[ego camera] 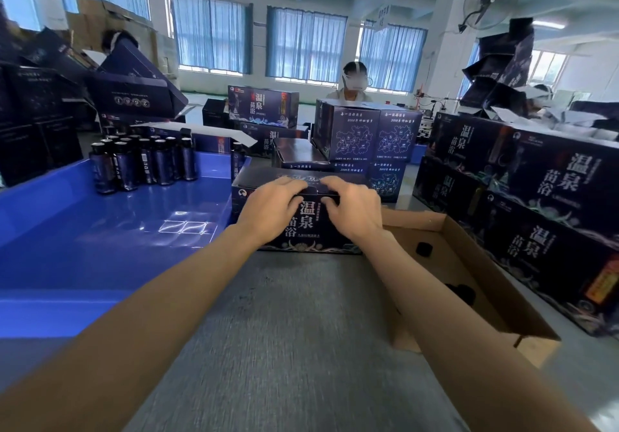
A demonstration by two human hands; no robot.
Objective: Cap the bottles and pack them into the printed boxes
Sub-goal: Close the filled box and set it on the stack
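Daylight is coming through blue-curtained windows [306, 43] at twelve o'clock; on the grey felt tabletop [284, 331], left hand [271, 209] and right hand [351, 207] are gripping a dark printed cardboard box [311, 227].

View: one head-worn wide-angle camera.
Facing: forward and down across the grey table [301, 331], far windows [304, 43] at top.
Nearness: close; printed box [311, 230] centred, just ahead.
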